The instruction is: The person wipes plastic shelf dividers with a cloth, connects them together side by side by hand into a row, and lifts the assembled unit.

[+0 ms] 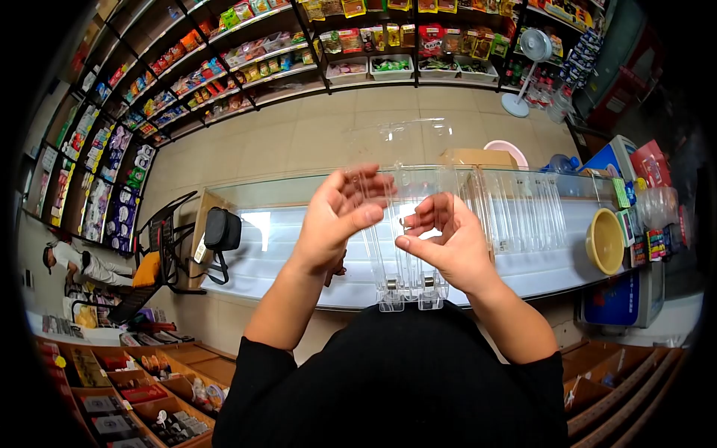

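Clear plastic trays with spring coils [409, 287], which look like shelf pusher trays, stand lengthwise in front of me. Their near end is against my black shirt and shows two shiny metal coils. My left hand [336, 216] is at the left side of the plastic, its thumb and fingers apart. Over the right side is my right hand [452, 243], with its fingers bent and its thumb apart from them. A small shiny part lies by its fingertips. Glare and see-through plastic hide whether either hand touches the trays.
More clear trays [523, 213] lie in a row on the glass counter [287, 246]. A black bag [222, 229] sits left, a yellow bowl [604, 241] right. Beyond are a cardboard box [478, 157], a pink basin [508, 151] and a fan [535, 46]. A person [89, 265] is far left.
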Tool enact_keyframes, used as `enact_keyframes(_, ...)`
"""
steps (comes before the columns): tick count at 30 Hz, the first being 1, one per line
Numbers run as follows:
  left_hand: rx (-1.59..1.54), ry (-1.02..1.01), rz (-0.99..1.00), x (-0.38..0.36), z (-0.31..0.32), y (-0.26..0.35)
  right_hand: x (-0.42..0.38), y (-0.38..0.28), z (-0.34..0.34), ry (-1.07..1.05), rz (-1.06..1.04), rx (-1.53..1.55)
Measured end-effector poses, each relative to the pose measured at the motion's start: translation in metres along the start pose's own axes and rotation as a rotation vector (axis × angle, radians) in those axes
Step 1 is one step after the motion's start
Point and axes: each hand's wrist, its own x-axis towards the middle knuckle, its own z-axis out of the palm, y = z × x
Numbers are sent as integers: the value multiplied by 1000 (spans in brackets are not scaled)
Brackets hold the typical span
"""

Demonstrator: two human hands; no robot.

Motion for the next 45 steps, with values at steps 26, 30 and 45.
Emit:
enact_keyframes(26,-30,85,178,2,16,14,-16,0,9,-59,-8,-143)
enact_keyframes(30,-3,112,197,-1,19,13,-15,3,9,-68,-16,-147)
enact_keyframes(45,-26,132,160,13,-2,-4,0,26,-7,-101,117,-79)
